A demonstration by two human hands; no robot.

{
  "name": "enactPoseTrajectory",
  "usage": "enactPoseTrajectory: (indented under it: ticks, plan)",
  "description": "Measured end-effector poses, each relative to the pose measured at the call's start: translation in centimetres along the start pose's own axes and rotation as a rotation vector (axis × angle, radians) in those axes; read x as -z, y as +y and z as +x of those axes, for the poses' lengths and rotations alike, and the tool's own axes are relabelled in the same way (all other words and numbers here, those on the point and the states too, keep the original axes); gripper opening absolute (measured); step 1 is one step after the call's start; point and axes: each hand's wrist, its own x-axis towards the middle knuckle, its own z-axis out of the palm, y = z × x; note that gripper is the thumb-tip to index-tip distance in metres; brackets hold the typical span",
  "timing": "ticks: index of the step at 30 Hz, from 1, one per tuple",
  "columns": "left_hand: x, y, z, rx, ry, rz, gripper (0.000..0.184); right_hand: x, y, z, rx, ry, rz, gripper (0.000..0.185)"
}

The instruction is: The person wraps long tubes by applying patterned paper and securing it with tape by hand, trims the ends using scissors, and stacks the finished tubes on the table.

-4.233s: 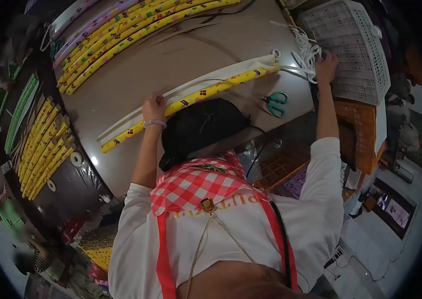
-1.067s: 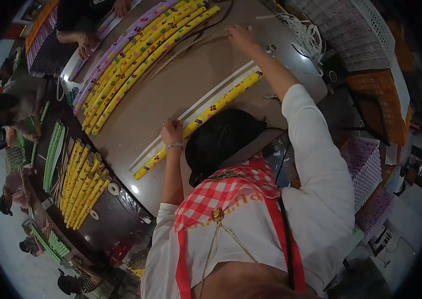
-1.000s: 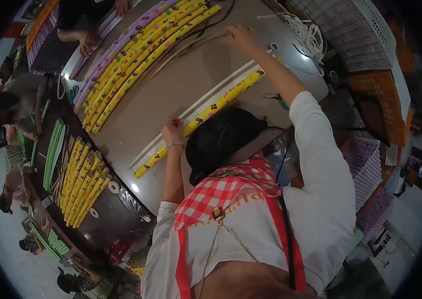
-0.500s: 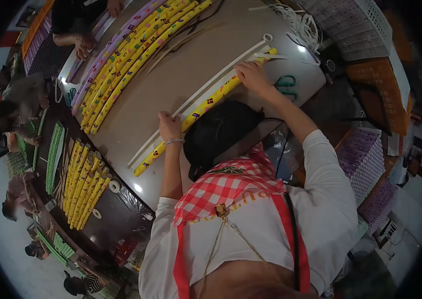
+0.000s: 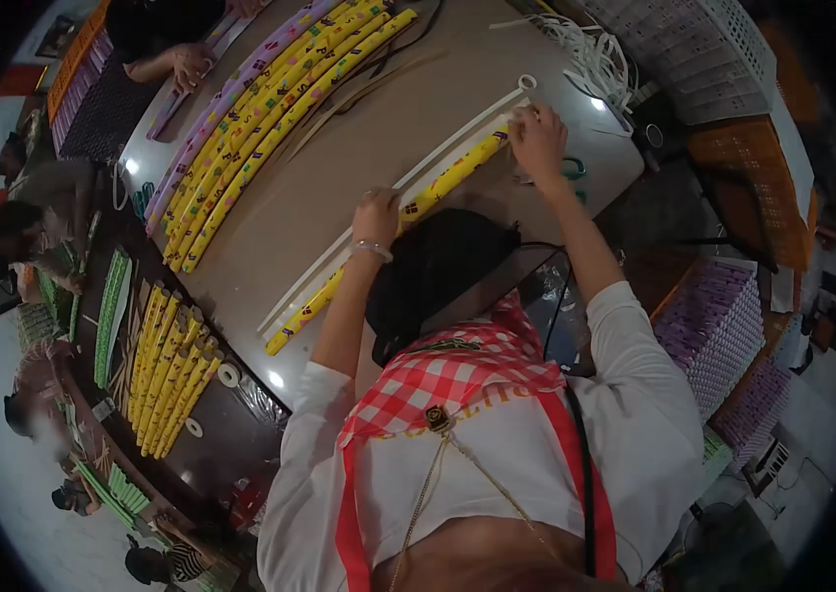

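Observation:
A yellow patterned paper roll (image 5: 455,170) lies slantwise on the table in front of me, with a pale paper edge along its far side. My right hand (image 5: 538,143) is closed at its upper right end, the fingers bent over the tip. Farther down, my left hand (image 5: 376,219) has its fingers curled and pressed at the roll's upper edge. Alongside the roll runs a long white strip (image 5: 437,155), ending in a white ring (image 5: 528,83) at the top. Part of the roll passes behind my left wrist.
Several yellow and purple rolls (image 5: 280,109) lie at the far left. Green-handled scissors (image 5: 574,170) sit right of my right hand. White strip scraps (image 5: 600,74) are heaped at the back. Shorter yellow rolls (image 5: 166,365) lie on a lower table. A co-worker's hand (image 5: 189,67) works opposite.
My left hand has slid up and right along the roll. My right hand has moved right to the roll's end. The co-worker's hand across the table has shifted right.

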Motion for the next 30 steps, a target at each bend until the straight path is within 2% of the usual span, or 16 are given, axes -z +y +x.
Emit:
enactPoseTrajectory:
  ticks: [2, 4, 7, 8, 12, 14, 21, 24, 28, 30]
  plan:
    - [-1.6, 2.5, 2.8, -0.114, -0.072, -0.073, 0.014, -0.2, 1.2, 0.7, -0.017, 0.013, -0.093, 0.022]
    - [-4.1, 3.9, 5.7, -0.179, -0.102, -0.155, 0.017, -1.1, 2.1, 0.8, -0.015, 0.004, -0.059, 0.023]
    - [-6.6, 5.3, 9.0, -0.208, -0.176, -0.102, 0.020, -1.6, 2.9, 1.2, -0.054, -0.098, -0.028, 0.017]
    - [-7.1, 5.4, 9.6, -0.292, -0.162, -0.062, 0.022, -1.8, 3.0, 1.3, -0.082, -0.095, -0.007, 0.015]
    - [-7.6, 5.2, 10.2, -0.222, -0.278, -0.027, 0.025, -2.3, 4.0, 1.6, -0.128, -0.108, 0.005, 0.012]
    - [-7.2, 5.2, 10.4, -0.321, -0.332, -0.008, 0.033, -2.7, 4.7, 2.0, -0.127, -0.105, 0.013, 0.012]
    - [-7.5, 5.0, 9.9, -0.238, -0.300, -0.058, 0.035, -2.8, 5.2, 3.4, -0.139, -0.099, 0.027, 0.009]
    - [-7.4, 4.9, 9.9, -0.286, -0.333, 0.009, 0.041, -3.1, 5.5, 3.5, -0.143, -0.086, 0.016, 0.008]
    - [-7.6, 5.1, 10.0, -0.309, -0.288, 0.012, 0.039, -3.5, 5.8, 3.7, -0.108, -0.040, 0.005, 0.007]
    - [-7.2, 5.5, 10.3, -0.257, -0.389, 0.038, 0.044, -3.5, 5.8, 3.7, -0.103, -0.033, 0.002, 0.007]
